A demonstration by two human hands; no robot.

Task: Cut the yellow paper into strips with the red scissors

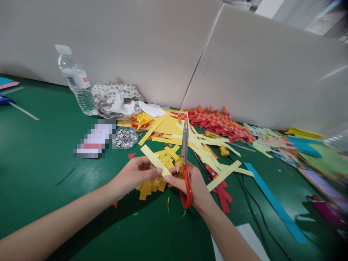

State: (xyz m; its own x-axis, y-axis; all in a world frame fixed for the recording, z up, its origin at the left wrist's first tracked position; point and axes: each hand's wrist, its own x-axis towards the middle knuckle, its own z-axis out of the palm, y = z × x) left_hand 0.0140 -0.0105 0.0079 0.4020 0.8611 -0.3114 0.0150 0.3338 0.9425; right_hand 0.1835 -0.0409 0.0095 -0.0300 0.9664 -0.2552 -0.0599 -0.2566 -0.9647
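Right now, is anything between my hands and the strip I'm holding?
Nothing visible: your left hand grips the strip, and your right hand meets its near end. The scissors point up beside it, not between.

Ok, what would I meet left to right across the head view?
Clear plastic water bottle, clear packet of black-and-white pieces, held pale yellow paper strip, red-handled metal scissors, red-and-orange woven paper pieces, blue paper strip.

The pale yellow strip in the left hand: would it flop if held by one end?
The pale yellow strip looks like thin paper, so it is probably light. Its upper end juts out straight beyond the left hand, so it may hold fairly stiff; being narrow, it could crease easily.
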